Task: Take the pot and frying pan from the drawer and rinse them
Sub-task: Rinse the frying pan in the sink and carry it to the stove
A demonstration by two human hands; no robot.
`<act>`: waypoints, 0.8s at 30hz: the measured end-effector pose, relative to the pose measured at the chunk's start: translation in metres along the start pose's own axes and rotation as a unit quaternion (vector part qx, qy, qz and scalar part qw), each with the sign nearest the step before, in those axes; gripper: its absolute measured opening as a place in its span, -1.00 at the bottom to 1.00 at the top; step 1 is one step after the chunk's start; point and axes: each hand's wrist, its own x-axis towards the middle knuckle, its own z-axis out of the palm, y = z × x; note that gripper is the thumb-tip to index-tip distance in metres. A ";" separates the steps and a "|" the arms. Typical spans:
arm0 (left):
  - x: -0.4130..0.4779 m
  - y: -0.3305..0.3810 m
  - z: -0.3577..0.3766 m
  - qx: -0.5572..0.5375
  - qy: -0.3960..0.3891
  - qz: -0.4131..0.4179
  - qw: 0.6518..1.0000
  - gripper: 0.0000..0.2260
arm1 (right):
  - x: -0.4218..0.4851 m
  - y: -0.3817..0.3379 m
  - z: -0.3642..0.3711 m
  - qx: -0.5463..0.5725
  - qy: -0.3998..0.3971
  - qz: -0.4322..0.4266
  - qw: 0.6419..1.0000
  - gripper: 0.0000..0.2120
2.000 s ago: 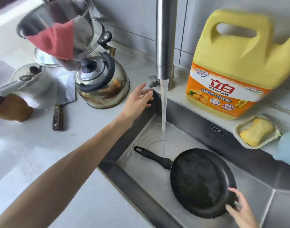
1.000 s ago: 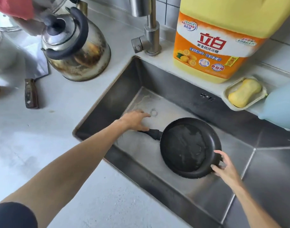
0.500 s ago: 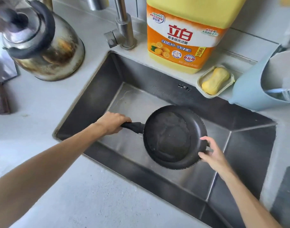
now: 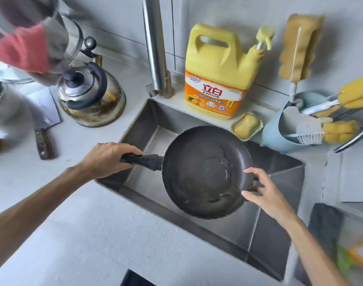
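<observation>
"Over the sink (image 4: 248, 234), mid-scene: where is the frying pan (image 4: 188, 188), and what has it?"

"You hold it above the basin, clear of the tabletop (image 4: 94, 223) and close to level. Your left hand (image 4: 106, 159) is clenched round the black handle (image 4: 143, 159), which points left. Your right hand (image 4: 265, 195) has thumb and fingers curled onto the right rim. Both grips are grasping the pan; neither is released."

"How will it handle?"

"Treat it as stiff and moderately heavy, with the weight out in the dish, away from the handle. A thin film of water (image 4: 215, 168) lies inside, toward the near right, so expect the coating to be slippery. The rim grip is probably the weaker of the two: a thin, wet edge gives your fingers little purchase."

"Where to take hold, then?"

"Carry the load on the handle, with the left grip close to the dish end for leverage. Use the right hand only to steady and tilt. When you tip the water out, hold the dish over the basin, away from the faucet (image 4: 155, 48) and the yellow detergent jug (image 4: 217, 75) on the far ledge. No water shows at the faucet."
</observation>
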 end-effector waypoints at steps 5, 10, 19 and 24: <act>-0.016 -0.001 -0.038 -0.016 0.091 -0.003 0.996 -0.61 | 0.000 -0.042 -0.006 -0.012 0.048 -0.100 0.994 -0.45; -0.017 0.002 -0.057 0.008 0.191 0.046 0.981 -0.64 | 0.006 -0.062 -0.012 -0.039 0.107 -0.208 0.971 -0.38; -0.010 0.006 -0.056 0.074 0.277 0.088 0.954 -0.74 | 0.008 -0.072 -0.019 -0.115 0.218 -0.358 0.901 -0.30; -0.015 0.004 -0.052 0.096 0.319 0.109 0.936 -0.77 | 0.002 -0.070 -0.020 -0.168 0.269 -0.390 0.865 -0.49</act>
